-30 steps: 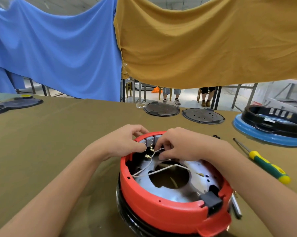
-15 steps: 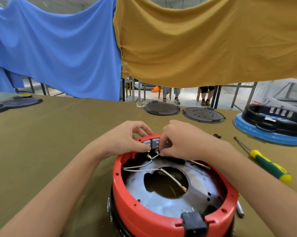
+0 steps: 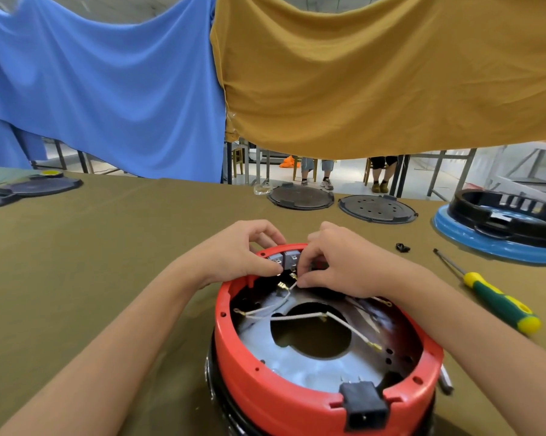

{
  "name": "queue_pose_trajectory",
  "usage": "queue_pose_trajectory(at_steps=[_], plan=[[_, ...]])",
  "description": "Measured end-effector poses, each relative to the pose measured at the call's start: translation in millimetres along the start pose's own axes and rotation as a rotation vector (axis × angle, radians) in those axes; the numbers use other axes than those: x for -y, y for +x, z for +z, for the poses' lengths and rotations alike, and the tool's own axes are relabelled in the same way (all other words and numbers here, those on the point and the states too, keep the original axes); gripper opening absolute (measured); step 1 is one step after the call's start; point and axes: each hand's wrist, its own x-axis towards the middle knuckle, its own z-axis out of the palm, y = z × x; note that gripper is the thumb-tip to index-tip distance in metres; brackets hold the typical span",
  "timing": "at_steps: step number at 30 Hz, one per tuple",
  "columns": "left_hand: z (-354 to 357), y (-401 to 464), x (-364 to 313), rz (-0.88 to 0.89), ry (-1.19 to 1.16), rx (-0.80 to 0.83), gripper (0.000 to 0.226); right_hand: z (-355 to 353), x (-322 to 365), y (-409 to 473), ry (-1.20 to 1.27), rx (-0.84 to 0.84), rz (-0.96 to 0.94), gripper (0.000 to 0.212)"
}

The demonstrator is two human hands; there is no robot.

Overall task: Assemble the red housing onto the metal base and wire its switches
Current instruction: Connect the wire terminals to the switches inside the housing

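Red housing [image 3: 265,366] has swung nearer; left hand [image 3: 234,256] grips the switches [image 3: 284,259], right hand [image 3: 337,265] pinches a wire [image 3: 289,289] at their terminals.

Small assembly workshop: long workbench [image 3: 76,262] under olive cloth, spare black round plates [image 3: 300,198] at its far edge, a screwdriver [image 3: 498,298] and a blue-and-black housing [image 3: 501,228] at its right end. Beyond the workbench, hung cloth sheets [image 3: 375,73], metal table frames, seated people's legs.

bright even daylight, soft shadows, wide-angle bending at edges, slight blur near bottom
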Motion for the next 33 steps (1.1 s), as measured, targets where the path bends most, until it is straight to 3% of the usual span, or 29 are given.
queue_pose_trajectory(at_steps=[33], plan=[[1.2,-2.0,-1.9,-0.006,0.001,-0.006,0.030,2.3,0.7,-0.4,-0.005,-0.025,0.048,0.020]])
